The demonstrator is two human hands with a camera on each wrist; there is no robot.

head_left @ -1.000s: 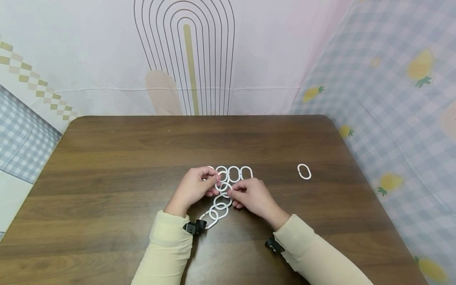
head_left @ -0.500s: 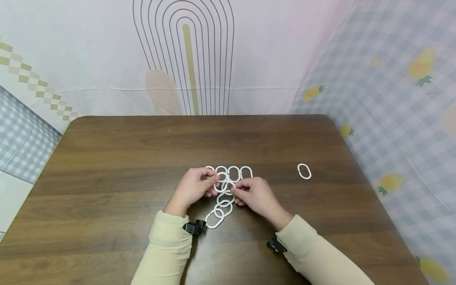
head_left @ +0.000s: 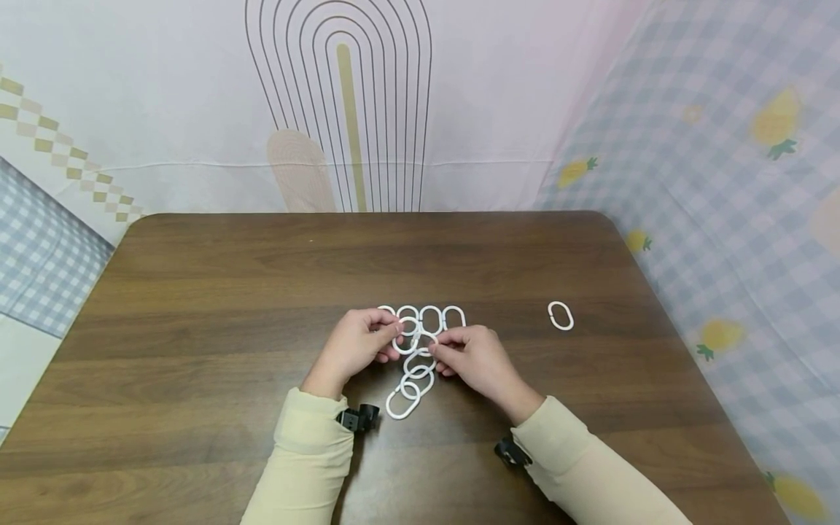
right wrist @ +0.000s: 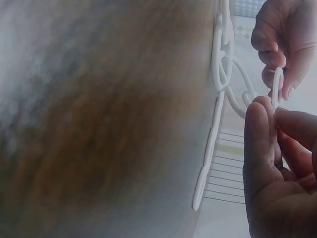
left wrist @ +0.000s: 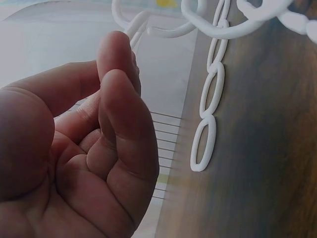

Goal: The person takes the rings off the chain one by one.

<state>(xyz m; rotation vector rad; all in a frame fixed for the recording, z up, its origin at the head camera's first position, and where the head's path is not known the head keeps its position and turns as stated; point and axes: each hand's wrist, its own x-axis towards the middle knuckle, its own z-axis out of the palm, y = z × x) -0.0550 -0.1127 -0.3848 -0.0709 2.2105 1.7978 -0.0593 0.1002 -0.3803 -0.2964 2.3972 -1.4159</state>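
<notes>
In the head view, my left hand pinches a white oval link between thumb and fingers. Just to its right, my right hand pinches another white link. The two held links meet or overlap between the hands; whether they are hooked together I cannot tell. From the right-hand link a short chain of joined links trails down toward me. Seen in the left wrist view, the left fingertips press together on a link at the top. The right wrist view has both hands close, the right fingertips on a link.
Behind the hands, several loose white links lie side by side in a row on the brown wooden table. One separate link with a small gap lies farther right. Patterned cloth hangs beyond the table.
My right hand has shifted slightly right, drawing its link and the trailing chain rightward. The left hand has stayed nearly still with its link. The loose links have not moved.
</notes>
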